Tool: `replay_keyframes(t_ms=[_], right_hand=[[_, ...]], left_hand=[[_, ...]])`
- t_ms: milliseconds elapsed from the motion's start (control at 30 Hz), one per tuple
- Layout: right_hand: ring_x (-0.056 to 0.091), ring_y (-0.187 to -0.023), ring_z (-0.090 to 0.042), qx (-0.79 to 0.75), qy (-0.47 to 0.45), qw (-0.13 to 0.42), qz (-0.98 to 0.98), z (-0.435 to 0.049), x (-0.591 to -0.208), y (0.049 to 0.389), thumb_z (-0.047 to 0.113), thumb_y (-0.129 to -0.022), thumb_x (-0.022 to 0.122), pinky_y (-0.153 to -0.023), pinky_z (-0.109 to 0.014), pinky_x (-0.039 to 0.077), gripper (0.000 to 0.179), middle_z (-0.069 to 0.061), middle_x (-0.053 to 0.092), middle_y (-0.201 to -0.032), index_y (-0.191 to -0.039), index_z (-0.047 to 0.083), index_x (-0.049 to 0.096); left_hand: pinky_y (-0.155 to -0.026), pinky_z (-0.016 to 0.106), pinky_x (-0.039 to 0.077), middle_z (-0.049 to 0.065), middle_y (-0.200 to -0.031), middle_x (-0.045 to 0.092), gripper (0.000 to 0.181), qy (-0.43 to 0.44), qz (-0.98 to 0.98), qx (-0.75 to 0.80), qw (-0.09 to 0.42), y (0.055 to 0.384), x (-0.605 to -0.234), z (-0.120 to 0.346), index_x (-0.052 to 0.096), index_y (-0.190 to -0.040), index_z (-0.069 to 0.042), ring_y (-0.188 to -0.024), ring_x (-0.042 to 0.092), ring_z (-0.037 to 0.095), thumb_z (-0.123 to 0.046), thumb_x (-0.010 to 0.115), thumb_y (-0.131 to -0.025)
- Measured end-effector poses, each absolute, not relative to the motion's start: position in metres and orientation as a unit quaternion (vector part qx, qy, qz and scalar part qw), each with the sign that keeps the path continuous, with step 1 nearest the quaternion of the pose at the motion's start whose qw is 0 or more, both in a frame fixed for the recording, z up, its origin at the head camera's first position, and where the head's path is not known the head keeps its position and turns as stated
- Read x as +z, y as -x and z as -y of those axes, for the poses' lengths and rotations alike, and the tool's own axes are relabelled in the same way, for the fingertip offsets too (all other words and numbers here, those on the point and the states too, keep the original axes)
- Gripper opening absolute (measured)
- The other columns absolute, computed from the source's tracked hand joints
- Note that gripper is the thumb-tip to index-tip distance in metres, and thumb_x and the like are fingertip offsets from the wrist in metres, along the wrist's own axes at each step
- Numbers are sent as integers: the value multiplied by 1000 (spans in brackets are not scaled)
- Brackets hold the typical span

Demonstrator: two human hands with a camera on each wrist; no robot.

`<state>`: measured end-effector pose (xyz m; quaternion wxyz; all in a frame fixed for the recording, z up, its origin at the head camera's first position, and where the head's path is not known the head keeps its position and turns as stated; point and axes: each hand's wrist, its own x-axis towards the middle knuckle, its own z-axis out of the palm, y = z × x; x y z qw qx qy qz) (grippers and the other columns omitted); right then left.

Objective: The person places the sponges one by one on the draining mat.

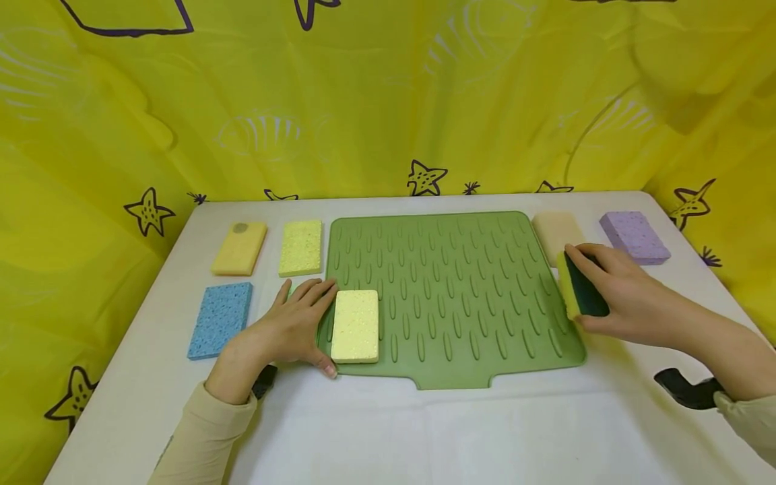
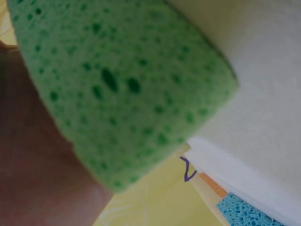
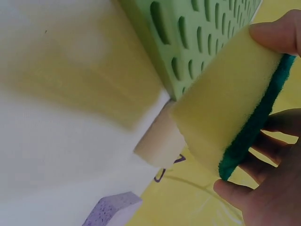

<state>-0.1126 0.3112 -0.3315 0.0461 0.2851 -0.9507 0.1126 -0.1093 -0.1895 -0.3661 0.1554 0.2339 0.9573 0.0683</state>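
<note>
A green ridged mat (image 1: pixel 442 296) lies on the white worktop (image 1: pixel 485 431), its short tab at the near edge. At the mat's near left corner, the left hand (image 1: pixel 287 330) grips a green sponge (image 2: pixel 127 94), thumb on the near side and fingers arched over; the hand hides most of it in the head view. A pale yellow sponge (image 1: pixel 355 327) lies flat on that corner of the mat. Left of the mat, beyond the hand, is a blue sponge (image 1: pixel 220 320). At the mat's right edge the right hand (image 1: pixel 624 296) pinches a yellow-and-dark-green scrub sponge (image 1: pixel 587 286) on edge between thumb and fingers. Farther off, a speckled yellow sponge (image 1: pixel 301 249) sits just left of the mat, with an orange-yellow sponge (image 1: pixel 239 252) beyond it to the left. A beige sponge (image 1: pixel 554 232) is beside the mat's far right corner; a purple sponge (image 1: pixel 634 237) lies farther right. Behind the mat hangs a yellow curtain (image 1: pixel 364 87).
</note>
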Motion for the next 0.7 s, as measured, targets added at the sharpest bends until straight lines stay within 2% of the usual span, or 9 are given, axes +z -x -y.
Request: replay_keyframes(t_ms=[133,700], right_hand=[[38,-124,-45,113,-284,36,951,-303,-333,111,21,-68,86,-98,-63,36,111,-29,35,-144,-156,-1,22],[40,-129,-43,101,-309,21,945,-256,-334,110,30,-74,82,-99,-60,41,101,-26,38,-145,-152,-5,29]], left_hand=[[-120,66,0,13,-166,18,140,-231,-957,69,159,109,-367,190,19,-158,-4,-153,13,36,-69,84,-53],[-120,67,1,13,-166,18,140,-235,-957,69,153,109,-367,190,19,-158,-4,-153,13,37,-70,83,-52]])
